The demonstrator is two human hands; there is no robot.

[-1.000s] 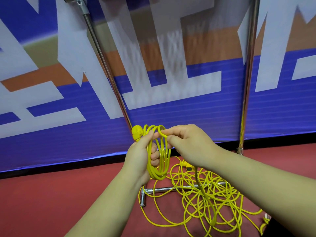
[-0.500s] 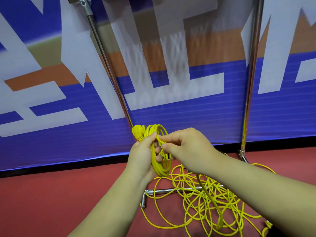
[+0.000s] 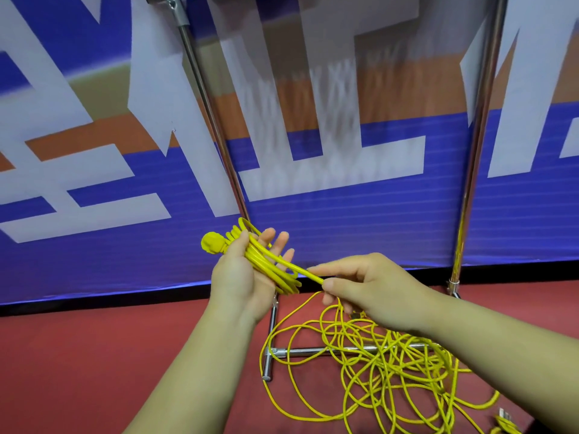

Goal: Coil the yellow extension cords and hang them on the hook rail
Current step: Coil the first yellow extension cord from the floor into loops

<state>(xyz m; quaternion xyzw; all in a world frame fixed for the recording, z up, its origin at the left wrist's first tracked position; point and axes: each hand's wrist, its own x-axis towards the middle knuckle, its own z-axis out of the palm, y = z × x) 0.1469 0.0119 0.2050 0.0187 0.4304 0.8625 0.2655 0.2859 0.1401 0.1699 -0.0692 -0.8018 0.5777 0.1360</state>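
Note:
A small coil of yellow extension cord (image 3: 266, 261) lies across the palm of my left hand (image 3: 241, 277), whose thumb presses the loops while the fingers stand straight. The cord's yellow plug end (image 3: 212, 242) sticks out to the left of that hand. My right hand (image 3: 366, 289) pinches the strand leaving the coil, just right of it. The loose yellow cord (image 3: 376, 364) lies tangled on the red floor below. A chrome rack's two upright poles (image 3: 213, 120) rise behind; its top rail is out of view.
The rack's chrome base bar (image 3: 313, 350) and short foot tube (image 3: 272, 336) lie on the red floor (image 3: 94, 371) under the tangle. The right pole (image 3: 476, 136) stands with cord along its foot. A blue, white and orange banner wall (image 3: 344, 214) is close behind. Another plug (image 3: 504, 416) lies bottom right.
My left hand has opened its fingers, with the coil now lying flatter across the palm. My right hand has moved down and right, drawing the strand away from the coil.

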